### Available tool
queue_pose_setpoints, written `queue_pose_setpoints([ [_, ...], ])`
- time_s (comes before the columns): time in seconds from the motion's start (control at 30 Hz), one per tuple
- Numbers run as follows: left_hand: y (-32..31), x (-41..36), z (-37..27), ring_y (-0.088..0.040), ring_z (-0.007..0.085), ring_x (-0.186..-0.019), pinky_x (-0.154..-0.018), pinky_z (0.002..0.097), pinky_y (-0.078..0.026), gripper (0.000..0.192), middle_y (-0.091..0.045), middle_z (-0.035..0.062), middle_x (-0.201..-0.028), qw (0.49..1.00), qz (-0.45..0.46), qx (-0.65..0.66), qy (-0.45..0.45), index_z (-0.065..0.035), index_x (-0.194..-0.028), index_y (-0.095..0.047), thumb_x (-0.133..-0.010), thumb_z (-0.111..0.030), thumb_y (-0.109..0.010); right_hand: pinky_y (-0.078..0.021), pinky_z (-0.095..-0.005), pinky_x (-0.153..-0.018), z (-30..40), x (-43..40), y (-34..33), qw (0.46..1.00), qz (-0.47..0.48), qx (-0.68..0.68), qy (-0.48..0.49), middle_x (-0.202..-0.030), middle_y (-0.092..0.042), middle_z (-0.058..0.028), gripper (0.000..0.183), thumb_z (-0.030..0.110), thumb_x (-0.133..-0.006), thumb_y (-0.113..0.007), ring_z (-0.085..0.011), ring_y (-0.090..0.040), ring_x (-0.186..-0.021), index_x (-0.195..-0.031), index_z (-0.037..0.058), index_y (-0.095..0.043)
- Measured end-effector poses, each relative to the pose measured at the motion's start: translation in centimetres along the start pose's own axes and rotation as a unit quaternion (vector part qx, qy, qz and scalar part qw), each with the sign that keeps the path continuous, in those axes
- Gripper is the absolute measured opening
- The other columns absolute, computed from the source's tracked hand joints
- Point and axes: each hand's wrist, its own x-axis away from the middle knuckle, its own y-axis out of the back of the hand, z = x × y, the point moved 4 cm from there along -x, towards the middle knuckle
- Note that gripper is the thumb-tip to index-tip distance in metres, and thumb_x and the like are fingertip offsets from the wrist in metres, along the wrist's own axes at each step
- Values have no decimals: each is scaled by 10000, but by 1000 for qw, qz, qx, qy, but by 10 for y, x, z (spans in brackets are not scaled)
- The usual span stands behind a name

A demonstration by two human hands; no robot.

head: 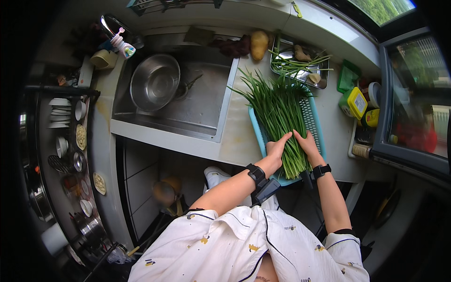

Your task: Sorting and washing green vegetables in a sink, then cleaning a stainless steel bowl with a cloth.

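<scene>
A large bunch of long green leafy stalks, like Chinese chives (280,109), lies in a light-blue perforated plastic basket (319,130) on the counter. My left hand (277,151) grips the bunch from its left side, near the cut ends. From the right side my right hand (307,145) holds the same bunch, thumb on top. The undersides of the stalks and some fingertips are hidden. Behind the basket, a steel tray (326,80) holds loose green stalks (299,65), a ginger root (302,54) and a pale piece of food (314,78).
Left of the basket is a steel sink (204,102) with a metal basin (155,83) in it. A large potato (259,46) lies behind the counter's middle. Yellow-lidded tub (356,102), green container (348,75) and jars stand at right, beside an open window (415,102).
</scene>
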Motion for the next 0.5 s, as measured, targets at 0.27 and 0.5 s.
queue_pose_setpoints([
  [0.27, -1, 8, -9, -645, 225, -882, -731, 351, -539, 505, -624, 135, -1036, 997, 39, -51, -51, 51, -1112, -556, -775, -274, -745, -467, -363, -855, 18, 17, -11, 995, 65, 15, 74, -1099, -590, -189, 516, 395, -868, -636, -273, -590, -970, -1138, -37, -556],
  [0.5, -20, 19, -21, -657, 214, -842, -723, 362, -552, 458, -650, 129, -976, 986, 112, -122, -13, 55, -1068, -591, -773, -257, -750, -502, -313, -800, -8, 16, -4, 964, 136, -167, -158, -1086, -615, -98, 497, 417, -952, -507, -173, -612, -929, -1189, -19, -526],
])
